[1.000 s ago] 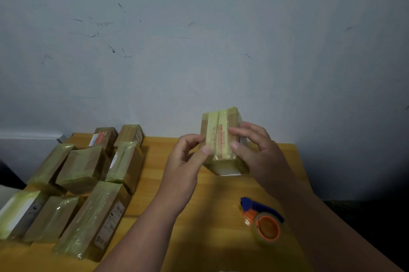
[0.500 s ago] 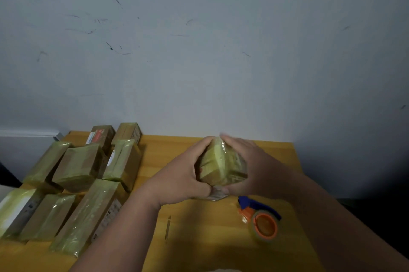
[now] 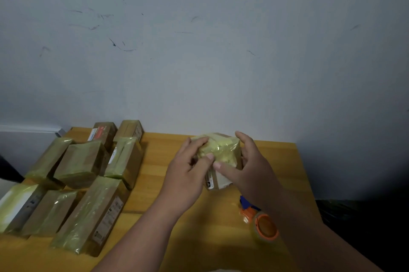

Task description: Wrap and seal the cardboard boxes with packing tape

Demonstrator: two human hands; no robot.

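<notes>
- Glossy yellow-green tape film already covers most of the box [image 3: 219, 152] I am working; my fingertips [image 3: 209, 156] sit on that film, so I expect slick contact wherever the wrap is smooth.
- Left hand [image 3: 188, 172]: fingers curled over the upper left corner, thumb pressing the near face. Holding, not just resting, as far as I can tell.
- Right hand [image 3: 247, 167]: fingers spread over the right side, thumb laid across the near face toward the left thumb. The two thumbs nearly meet at centre frame.
- Box sits between both hands at centre frame, tilted, lower end near or on the table [image 3: 276, 161]; contact is hidden.
- Handling judgement: small and light, cardboard stiff enough to take a firm squeeze on the corners. Bare brown card and a label show at the lower end, which should give better grip than the film.
- Best hold, I judge: opposite edges, palms clear of any loose tape end.
- Tape dispenser [image 3: 263, 225], orange and blue, lies lower right of the box, partly behind my right forearm.
- Wrapped boxes [image 3: 88, 174] are grouped at left of frame, several touching one another.
- Wall behind is pale and scuffed.
</notes>
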